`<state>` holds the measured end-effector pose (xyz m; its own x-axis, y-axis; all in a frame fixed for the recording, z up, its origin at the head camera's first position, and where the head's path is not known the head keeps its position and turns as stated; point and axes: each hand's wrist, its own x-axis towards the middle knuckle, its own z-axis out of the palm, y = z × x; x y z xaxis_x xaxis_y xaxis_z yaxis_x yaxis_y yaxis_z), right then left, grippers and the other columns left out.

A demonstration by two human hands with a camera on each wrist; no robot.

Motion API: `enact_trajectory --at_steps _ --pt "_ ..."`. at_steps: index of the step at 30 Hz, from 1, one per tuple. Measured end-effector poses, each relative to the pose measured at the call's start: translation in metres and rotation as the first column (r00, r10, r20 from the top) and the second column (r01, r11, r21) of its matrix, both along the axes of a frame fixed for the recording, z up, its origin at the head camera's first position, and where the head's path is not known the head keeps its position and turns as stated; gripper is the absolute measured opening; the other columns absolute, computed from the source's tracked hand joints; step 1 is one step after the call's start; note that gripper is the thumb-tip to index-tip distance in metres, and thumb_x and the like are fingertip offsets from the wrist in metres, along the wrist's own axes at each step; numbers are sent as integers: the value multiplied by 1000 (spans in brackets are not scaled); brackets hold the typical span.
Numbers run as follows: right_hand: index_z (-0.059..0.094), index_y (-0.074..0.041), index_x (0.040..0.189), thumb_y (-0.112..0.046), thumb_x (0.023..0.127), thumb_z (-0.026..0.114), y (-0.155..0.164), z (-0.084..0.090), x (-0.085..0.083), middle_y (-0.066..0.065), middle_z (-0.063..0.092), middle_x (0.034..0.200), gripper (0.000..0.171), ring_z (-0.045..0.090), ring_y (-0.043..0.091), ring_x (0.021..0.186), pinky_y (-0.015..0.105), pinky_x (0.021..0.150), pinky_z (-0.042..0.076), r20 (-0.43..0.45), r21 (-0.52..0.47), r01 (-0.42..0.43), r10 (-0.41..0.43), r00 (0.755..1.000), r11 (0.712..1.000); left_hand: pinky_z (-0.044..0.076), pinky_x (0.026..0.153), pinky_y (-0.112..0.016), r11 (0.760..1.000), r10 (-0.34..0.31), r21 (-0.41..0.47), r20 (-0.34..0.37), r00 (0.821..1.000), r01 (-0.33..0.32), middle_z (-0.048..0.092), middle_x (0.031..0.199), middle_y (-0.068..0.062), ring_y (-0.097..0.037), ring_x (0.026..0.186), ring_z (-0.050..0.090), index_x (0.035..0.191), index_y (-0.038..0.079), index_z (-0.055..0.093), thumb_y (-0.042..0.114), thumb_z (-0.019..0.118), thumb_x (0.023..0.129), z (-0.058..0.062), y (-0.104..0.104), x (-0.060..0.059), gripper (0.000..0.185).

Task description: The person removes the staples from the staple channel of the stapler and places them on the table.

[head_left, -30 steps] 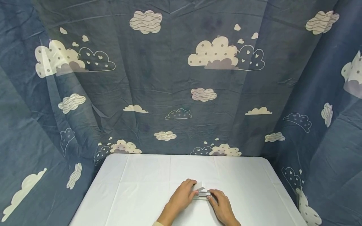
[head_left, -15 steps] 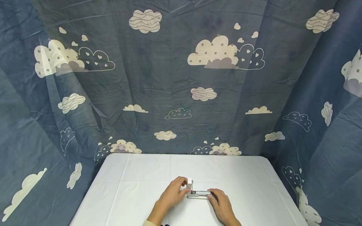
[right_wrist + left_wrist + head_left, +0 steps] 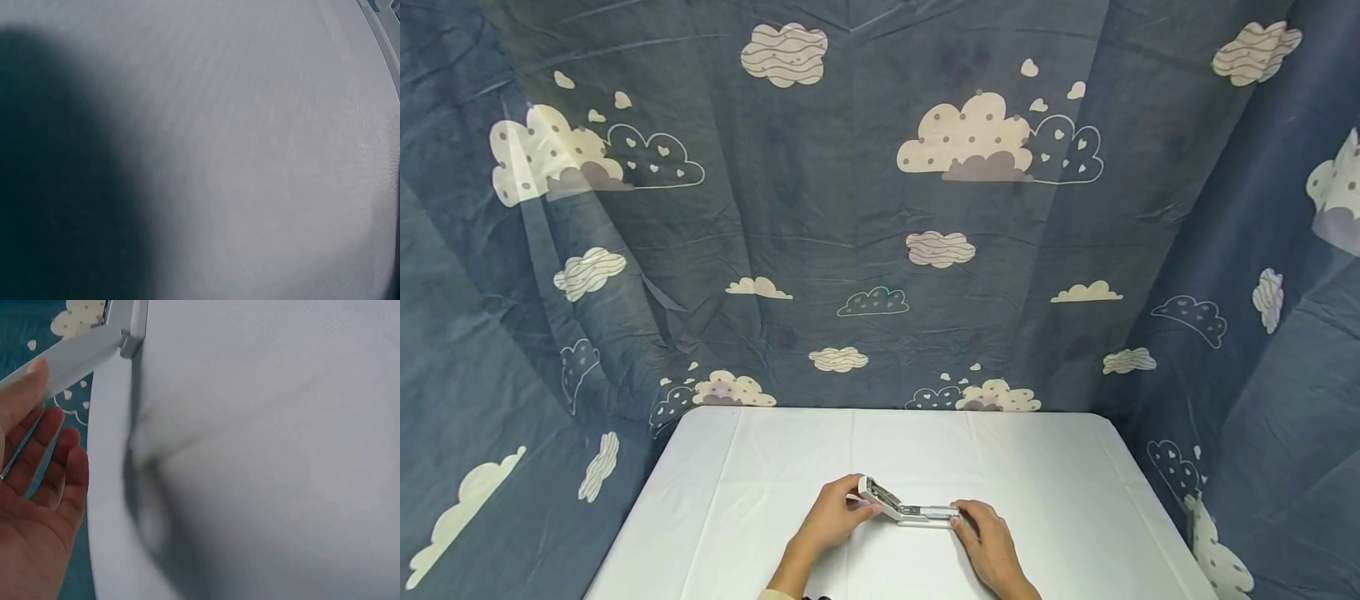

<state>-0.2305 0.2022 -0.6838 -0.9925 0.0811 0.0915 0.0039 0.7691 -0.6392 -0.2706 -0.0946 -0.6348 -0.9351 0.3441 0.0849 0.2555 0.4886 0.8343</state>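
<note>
A white and metal stapler (image 3: pixel 919 512) lies on the white table (image 3: pixel 760 475) near its front middle. Its top arm (image 3: pixel 880 495) is swung open and tilts up to the left. My left hand (image 3: pixel 855 500) holds the free end of that arm. In the left wrist view one finger (image 3: pixel 24 384) lies against the white arm (image 3: pixel 81 353) while the other fingers stretch out below it. My right hand (image 3: pixel 961 518) grips the right end of the stapler's base on the cloth. The right wrist view shows only blurred white cloth and a dark shadow.
A blue curtain with cloud prints (image 3: pixel 880 208) hangs close behind and on both sides of the table. The white cloth has fold lines and a rounded far right corner (image 3: pixel 1101 423).
The left hand has swung the stapler's top arm up and over to the left, from nearly shut, through upright, to wide open. The right hand has stayed on the base.
</note>
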Motion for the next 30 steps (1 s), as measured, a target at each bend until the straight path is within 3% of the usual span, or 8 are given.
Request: enact_trajectory --at_steps 5,10,13,16,19,25,30 --pt "67 -22 126 -34 100 65 0 0 1 7 65 139 30 55 33 136 60 115 39 10 8 5 -5 1000 1000 59 91 -41 997 75 29 54 996 -77 76 109 4 -18 102 70 114 18 74 38 87 82 -10 -8 1 39" --pt "67 -23 125 -35 100 65 -3 0 1 6 66 137 28 56 32 135 59 115 39 5 -3 7 -7 1000 1000 51 102 -57 988 125 78 140 982 -137 75 120 -6 -35 119 66 109 16 77 32 91 76 -13 -13 1 38" --pt "68 -22 124 -35 99 66 -4 1 2 6 66 136 28 57 32 134 59 115 39 -18 -5 -2 2 1000 1000 51 101 -55 982 133 104 194 972 -156 73 122 -7 -34 118 64 109 16 78 28 92 75 -14 -16 1 39" --pt "68 -23 124 -35 99 66 -4 2 3 6 67 135 27 57 32 133 59 114 40 -26 1 0 0 1000 1000 51 90 -43 983 133 93 222 966 -156 74 112 -3 -24 105 62 107 17 78 27 93 73 -15 -17 -1 38" --pt "68 -23 124 -35 99 66 -4 3 4 5 66 136 28 57 32 133 58 114 40 -10 4 9 -9 1000 1000 50 87 -41 986 132 72 222 966 -152 73 107 -1 -20 100 60 103 17 79 29 94 71 -16 -18 -3 37" --pt "68 -23 124 -34 99 66 -1 3 4 5 67 136 27 57 32 133 57 115 40 -10 6 11 -11 1000 1000 49 99 -59 988 144 38 175 974 -153 71 115 -1 -26 112 62 96 20 80 33 96 68 -20 -19 -5 35" --pt "68 -23 123 -34 99 66 0 0 2 5 67 135 27 58 31 132 57 114 41 -23 15 11 -11 1000 1000 52 98 -54 986 168 -1 127 978 -169 71 117 -2 -26 111 62 102 22 80 37 96 67 -24 -19 -6 42"
